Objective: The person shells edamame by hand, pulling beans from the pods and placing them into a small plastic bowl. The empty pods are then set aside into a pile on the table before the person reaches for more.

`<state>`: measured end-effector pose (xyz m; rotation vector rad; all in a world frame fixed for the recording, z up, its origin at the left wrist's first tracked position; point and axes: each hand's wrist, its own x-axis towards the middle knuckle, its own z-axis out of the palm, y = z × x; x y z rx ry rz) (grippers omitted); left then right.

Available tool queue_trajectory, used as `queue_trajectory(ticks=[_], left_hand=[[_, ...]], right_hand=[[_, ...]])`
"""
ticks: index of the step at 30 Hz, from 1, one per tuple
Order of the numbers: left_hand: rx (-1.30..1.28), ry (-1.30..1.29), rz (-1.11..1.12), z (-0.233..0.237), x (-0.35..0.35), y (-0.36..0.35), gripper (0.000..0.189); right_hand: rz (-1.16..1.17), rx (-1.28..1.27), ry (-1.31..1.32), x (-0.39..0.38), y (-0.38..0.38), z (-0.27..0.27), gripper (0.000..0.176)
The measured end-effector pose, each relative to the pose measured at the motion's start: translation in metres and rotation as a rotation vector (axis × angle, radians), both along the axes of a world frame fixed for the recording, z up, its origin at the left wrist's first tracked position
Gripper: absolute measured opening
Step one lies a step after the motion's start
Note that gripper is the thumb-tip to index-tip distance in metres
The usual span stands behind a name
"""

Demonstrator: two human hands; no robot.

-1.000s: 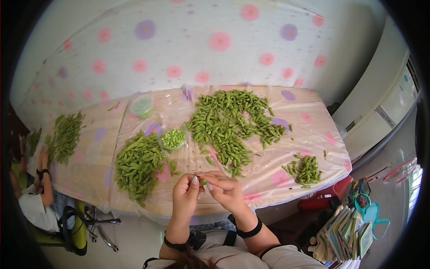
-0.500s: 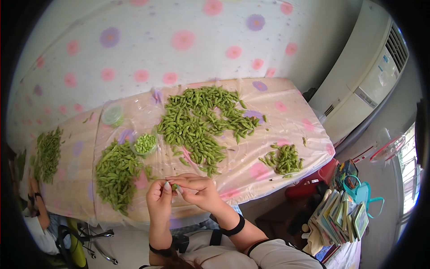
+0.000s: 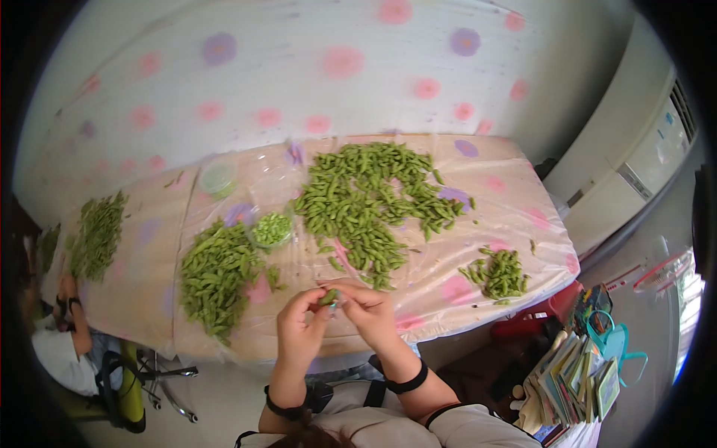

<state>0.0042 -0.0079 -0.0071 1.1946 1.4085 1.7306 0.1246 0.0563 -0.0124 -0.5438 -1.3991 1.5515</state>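
Observation:
My left hand (image 3: 300, 325) and my right hand (image 3: 367, 310) meet over the table's front edge. Between their fingertips is one green soybean pod (image 3: 328, 298), pinched from both sides. Behind and to the left stands a clear tub of shelled green beans (image 3: 272, 228). Left of my hands lies a heap of pods (image 3: 215, 287). A larger, spread-out heap of pods (image 3: 355, 198) covers the table's middle, and a small pile of pods (image 3: 502, 275) sits to the right.
Another lidded-looking tub (image 3: 216, 179) stands farther back. At far left, a co-worker's hands (image 3: 69, 287) are beside more pods (image 3: 101, 235). A flowered plastic cover (image 3: 441, 306) lies over the table. Stacked books (image 3: 571, 381) and a teal bag (image 3: 614, 343) are at lower right.
The camera view has turned a little left, so the whole scene sits farther right. My hands remain together on a pod, which now shows more between the fingertips.

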Motion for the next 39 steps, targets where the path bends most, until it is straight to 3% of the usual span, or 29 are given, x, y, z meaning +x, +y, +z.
queue_trajectory(ticks=[2, 5, 9, 11, 14, 24, 26, 29, 35, 39], left_hand=[[0.059, 0.272, 0.048, 0.013, 0.001, -0.001, 0.021], [0.091, 0.341, 0.04, 0.011, -0.008, -0.003, 0.019], [0.084, 0.254, -0.015, 0.012, -0.013, -0.008, 0.019], [-0.016, 0.024, -0.12, 0.01, -0.015, -0.01, 0.021], [-0.045, -0.034, -0.191, 0.008, -0.019, -0.011, 0.023], [-0.097, 0.156, -0.141, 0.01, -0.019, -0.009, 0.025], [0.013, 0.346, -0.048, 0.009, -0.013, -0.005, 0.022], [-0.024, 0.215, -0.02, 0.01, -0.002, -0.003, 0.019], [-0.001, 0.302, -0.021, 0.008, -0.002, 0.002, 0.018], [-0.038, 0.118, -0.119, -0.003, -0.009, -0.001, 0.021]], right_hand=[[0.052, -0.042, 0.031, -0.001, -0.001, 0.005, 0.027], [0.124, -0.089, 0.06, 0.001, -0.001, 0.009, 0.027], [0.162, -0.158, 0.019, 0.003, -0.001, 0.01, 0.023], [0.177, -0.163, 0.004, 0.003, 0.0, 0.013, 0.022], [0.221, -0.186, -0.018, 0.003, 0.0, 0.018, 0.021], [0.132, -0.317, -0.011, -0.006, -0.004, 0.01, 0.021], [0.109, -0.313, -0.012, -0.007, -0.005, 0.009, 0.021], [0.033, -0.286, -0.012, -0.008, -0.005, 0.006, 0.023], [-0.022, -0.299, -0.102, -0.01, -0.008, 0.002, 0.021], [-0.151, -0.062, -0.13, -0.014, -0.01, 0.002, 0.019]])
